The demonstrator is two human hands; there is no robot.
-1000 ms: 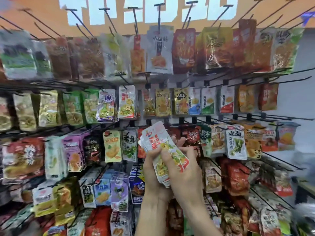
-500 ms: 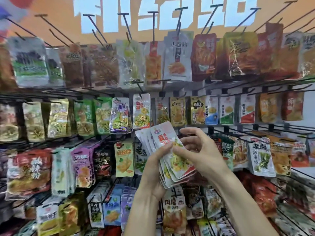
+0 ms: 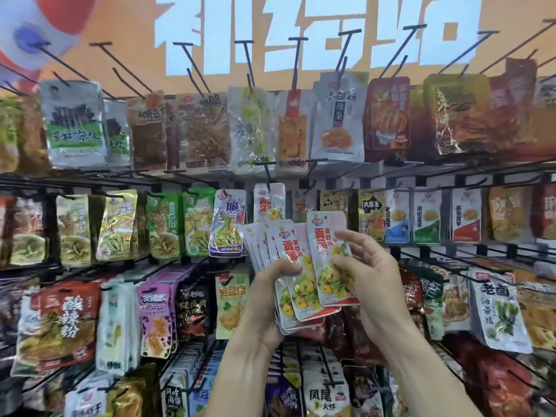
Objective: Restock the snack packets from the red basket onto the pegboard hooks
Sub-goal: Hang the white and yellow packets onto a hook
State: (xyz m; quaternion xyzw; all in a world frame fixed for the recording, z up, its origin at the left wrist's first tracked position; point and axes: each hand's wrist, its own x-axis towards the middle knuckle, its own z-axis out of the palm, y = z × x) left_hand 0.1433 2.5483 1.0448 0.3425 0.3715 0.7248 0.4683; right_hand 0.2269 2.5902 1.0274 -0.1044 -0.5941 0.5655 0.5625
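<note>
Pegboard wall of hung snacks fills bkgd. Head view: left hand (image 3: pixel 266 291) grips fanned packet stack (image 3: pixel 296 266); right hand (image 3: pixel 365 266) pinches front packet (image 3: pixel 328 260), long axis upright. Matching hook packet (image 3: pixel 268 203) hangs just above-left of grip, nearer left hand.

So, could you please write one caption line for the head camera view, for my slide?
Left hand holds a fan of snack packets while the right hand pinches the front packet before the pegboard hooks.
</note>
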